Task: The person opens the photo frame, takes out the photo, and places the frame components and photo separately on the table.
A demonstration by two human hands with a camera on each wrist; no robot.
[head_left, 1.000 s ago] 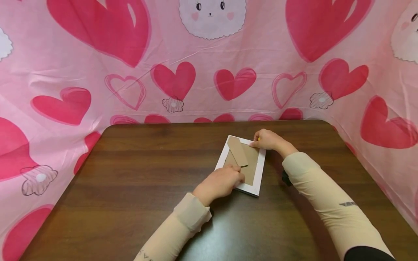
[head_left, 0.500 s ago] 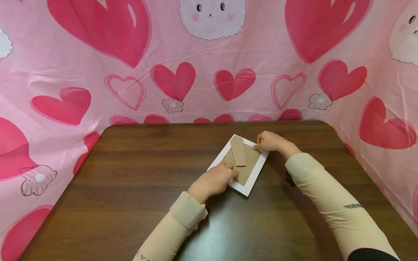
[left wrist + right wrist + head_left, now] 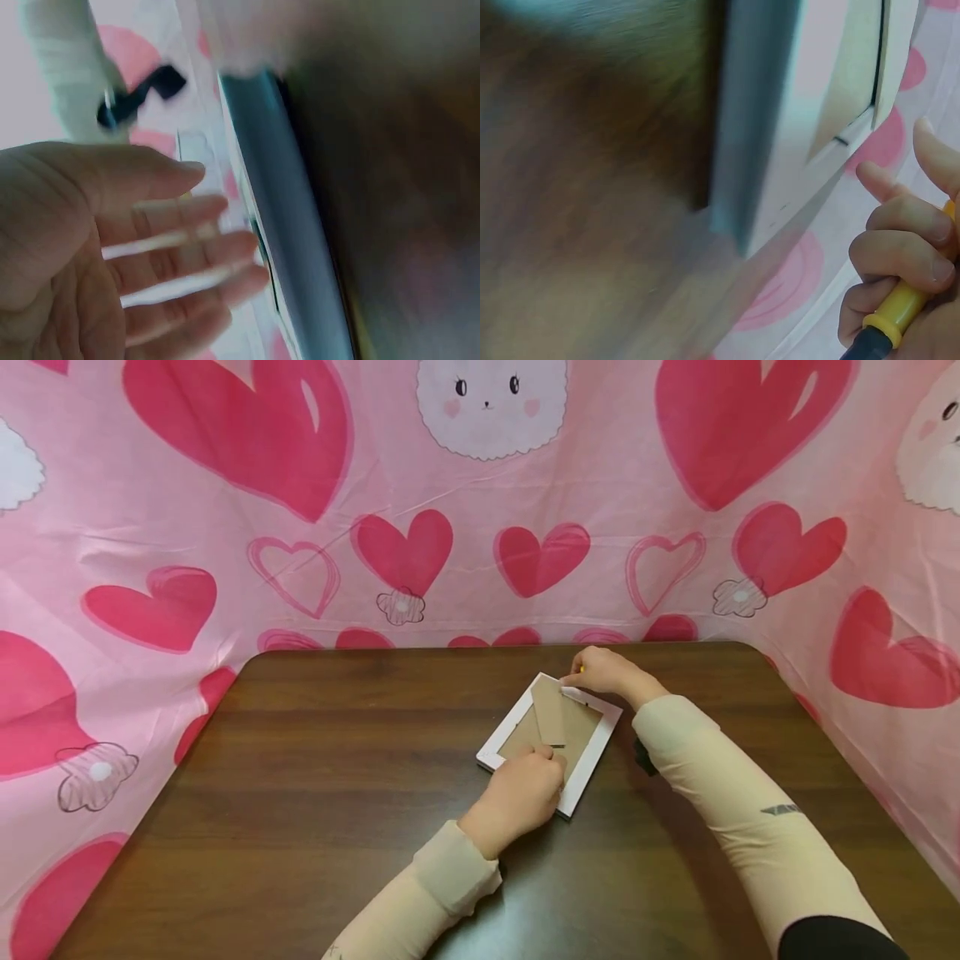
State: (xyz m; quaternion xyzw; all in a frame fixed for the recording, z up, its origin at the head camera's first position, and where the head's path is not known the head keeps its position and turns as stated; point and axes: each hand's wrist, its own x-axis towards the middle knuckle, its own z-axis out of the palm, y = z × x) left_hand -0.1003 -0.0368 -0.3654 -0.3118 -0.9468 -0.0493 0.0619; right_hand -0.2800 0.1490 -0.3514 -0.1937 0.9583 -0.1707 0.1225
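A white picture frame point(image 3: 587, 765) lies face down on the table, turned at an angle, its brown backing board point(image 3: 582, 720) upward. A cardboard stand leg point(image 3: 550, 714) is on the backing. My left hand point(image 3: 527, 787) is over the frame's near edge; in the left wrist view its fingers point(image 3: 180, 264) are fairly straight, with nothing held. At the far edge my right hand point(image 3: 611, 674) has its thumb and index finger near the top of the leg. Its other fingers curl round a yellow-and-black tool handle point(image 3: 901, 307), like a screwdriver's; the tip is out of view.
The dark wooden table point(image 3: 315, 793) extends on both sides of the frame. A pink cloth point(image 3: 465, 485) printed with hearts hangs behind it and at both sides. Small dark metal tabs point(image 3: 841, 140) sit at the inner edge of the frame.
The frame has turned clockwise. My right hand has slid left along its far edge. My left hand, after shifting slightly left, has moved right across the near edge.
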